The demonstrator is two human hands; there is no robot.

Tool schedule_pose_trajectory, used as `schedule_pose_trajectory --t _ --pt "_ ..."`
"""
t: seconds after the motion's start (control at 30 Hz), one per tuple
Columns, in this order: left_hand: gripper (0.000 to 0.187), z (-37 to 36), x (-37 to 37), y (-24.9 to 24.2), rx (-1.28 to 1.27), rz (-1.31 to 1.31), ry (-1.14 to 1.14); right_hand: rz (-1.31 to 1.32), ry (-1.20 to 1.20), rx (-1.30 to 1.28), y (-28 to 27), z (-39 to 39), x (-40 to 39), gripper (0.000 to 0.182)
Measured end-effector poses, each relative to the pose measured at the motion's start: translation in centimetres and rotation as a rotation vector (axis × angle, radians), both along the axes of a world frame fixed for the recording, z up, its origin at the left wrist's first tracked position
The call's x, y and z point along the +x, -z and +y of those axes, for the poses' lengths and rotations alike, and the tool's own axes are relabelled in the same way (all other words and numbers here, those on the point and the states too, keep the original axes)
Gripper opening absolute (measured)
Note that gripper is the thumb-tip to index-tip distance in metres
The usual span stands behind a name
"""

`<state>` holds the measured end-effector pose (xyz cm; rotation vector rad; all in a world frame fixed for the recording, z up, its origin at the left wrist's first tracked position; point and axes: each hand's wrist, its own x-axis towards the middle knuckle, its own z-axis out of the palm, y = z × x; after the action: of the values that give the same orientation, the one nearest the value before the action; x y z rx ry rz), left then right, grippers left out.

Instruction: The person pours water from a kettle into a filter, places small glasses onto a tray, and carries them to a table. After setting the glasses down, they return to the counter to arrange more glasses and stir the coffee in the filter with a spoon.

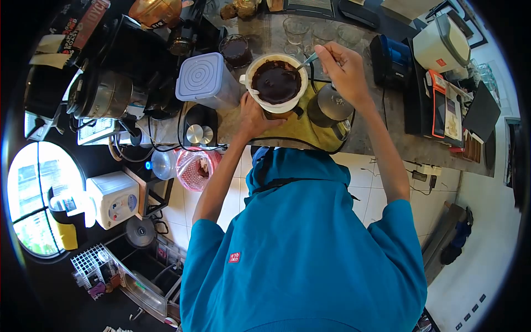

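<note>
A white coffee dripper [248, 83] with a paper filter stands near the counter's front edge, full of dark wet coffee grounds [276, 83]. Pinched in my right hand [344, 73] is a metal spoon [306, 62], its lower end dipping into the coffee at the right side. My left hand [258, 118] curls round the near side of the dripper, low down, steadying it; part of its grip is hidden underneath. Just right of the dripper, a metal pitcher [327, 108] rests on a yellow-green cloth [310, 131].
Left of the dripper stands a lidded plastic container [203, 80], with a glass of dark liquid [235, 51] behind it. Several clear glasses [296, 30] line the back. A coffee grinder [108, 94] is further left, and a blue-black printer [391, 61] sits to the right.
</note>
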<state>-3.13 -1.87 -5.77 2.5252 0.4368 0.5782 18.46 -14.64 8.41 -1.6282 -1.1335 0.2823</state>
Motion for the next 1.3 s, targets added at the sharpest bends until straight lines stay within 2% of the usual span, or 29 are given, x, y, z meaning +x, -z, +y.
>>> schedule_pose_trajectory --t 0.2,0.43,0.63,0.9,0.97,1.1,1.2,1.3 --pt "0.091 -1.7 0.3 1.1 0.024 -0.036 -0.124 -0.027 0.016 -0.003 0.3 0.2 0.0 0.028" --pt "0.092 -4.2 1.0 1.2 0.044 -0.117 -0.298 0.058 0.014 0.042 0.3 0.3 -0.3 0.030" --pt "0.095 -6.1 1.8 1.3 0.080 -0.068 -0.456 0.124 0.077 0.006 0.2 0.2 -0.9 0.032" --pt "0.095 -6.0 1.5 1.3 0.118 -0.079 -0.449 0.329 0.090 -0.026 2.0 0.6 -0.1 0.032" --pt "0.095 -5.6 1.3 1.1 0.115 -0.080 -0.442 0.469 0.079 0.024 1.5 0.6 -0.1 0.032" --pt "0.094 -4.8 0.4 1.4 0.081 -0.094 -0.350 0.462 0.086 -0.008 -0.5 0.0 0.0 0.032" --pt "0.094 -3.6 -0.3 1.8 0.126 -0.121 -0.292 0.345 0.050 0.065 -1.1 0.1 0.2 0.031" --pt "0.096 -3.2 -0.9 1.9 0.098 -0.023 -0.291 0.222 0.019 0.097 -2.6 -0.1 -0.3 0.030"
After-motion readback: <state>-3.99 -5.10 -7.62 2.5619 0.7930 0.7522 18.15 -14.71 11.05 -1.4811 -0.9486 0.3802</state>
